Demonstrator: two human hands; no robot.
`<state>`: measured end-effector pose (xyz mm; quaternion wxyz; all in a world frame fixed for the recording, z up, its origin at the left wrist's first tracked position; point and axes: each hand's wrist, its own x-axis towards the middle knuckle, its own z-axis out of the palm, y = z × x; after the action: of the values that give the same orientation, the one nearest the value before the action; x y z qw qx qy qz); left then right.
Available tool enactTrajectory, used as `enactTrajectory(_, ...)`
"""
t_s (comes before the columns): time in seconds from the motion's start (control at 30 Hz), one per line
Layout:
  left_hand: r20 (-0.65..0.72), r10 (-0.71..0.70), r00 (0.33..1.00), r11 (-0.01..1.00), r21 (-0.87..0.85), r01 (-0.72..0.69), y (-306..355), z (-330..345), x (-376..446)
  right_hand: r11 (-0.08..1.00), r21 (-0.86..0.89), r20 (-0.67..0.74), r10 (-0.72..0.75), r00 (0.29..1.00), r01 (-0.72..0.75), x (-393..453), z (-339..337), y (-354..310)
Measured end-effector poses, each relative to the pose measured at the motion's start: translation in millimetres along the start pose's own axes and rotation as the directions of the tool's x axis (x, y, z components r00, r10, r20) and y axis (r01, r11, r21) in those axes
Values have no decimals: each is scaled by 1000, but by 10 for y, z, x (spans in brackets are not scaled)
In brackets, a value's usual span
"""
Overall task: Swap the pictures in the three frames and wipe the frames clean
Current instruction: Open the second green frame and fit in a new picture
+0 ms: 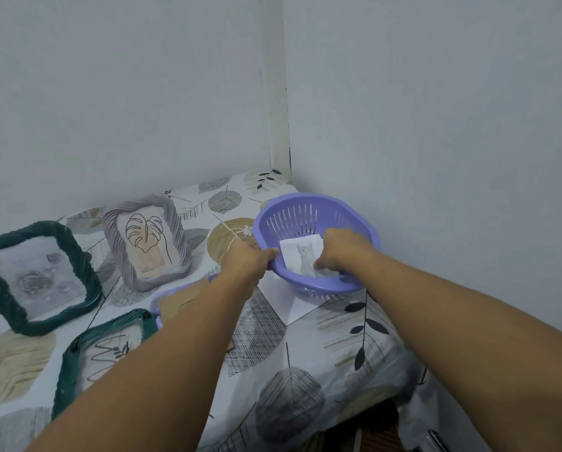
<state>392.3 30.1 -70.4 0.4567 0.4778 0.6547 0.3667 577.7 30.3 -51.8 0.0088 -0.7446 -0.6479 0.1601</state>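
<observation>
the three frames (38, 275) sit left of the purple basket (315, 243), all apparently still holding pictures, so swapping looks barely begun and wiping undone. left hand (247, 261) grips the basket's near-left rim; right hand (341, 252), inside the basket, seems to pinch the cat picture (301, 256).

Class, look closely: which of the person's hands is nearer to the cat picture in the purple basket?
Right. The right hand reaches into the basket, fingers on the cat picture; the left hand grips the rim beside it.
</observation>
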Motion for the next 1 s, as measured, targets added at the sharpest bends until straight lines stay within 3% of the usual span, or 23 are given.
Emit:
enactTrajectory(0.17, 19, 13, 1000, 1000, -6, -13, 2, -13, -11, 997, -27, 77, 74, 994, -72, -15, 46, -39)
enactTrajectory(0.43, 22, 2, 1000, 1000, 3, -2, 29, -23, -62, 995, 30, 20, 95, 995, -95, -27, 36, -16)
enactTrajectory(0.77, -5, 25, 1000, 999, 42, -25, 61, -12, -91, 990, 143, -161, 15, 987, 8, 11, 76, 21)
enactTrajectory(0.9, -12, 26, 1000, 998, 64, -25, 76, -4, -105, 966, 239, -302, -17, 953, 93, 21, 72, 37)
enactTrajectory(1.0, -87, 118, 989, 983, 150, -104, 117, 8, -183, 945, 297, -406, -6, 914, 138, -26, 32, 13)
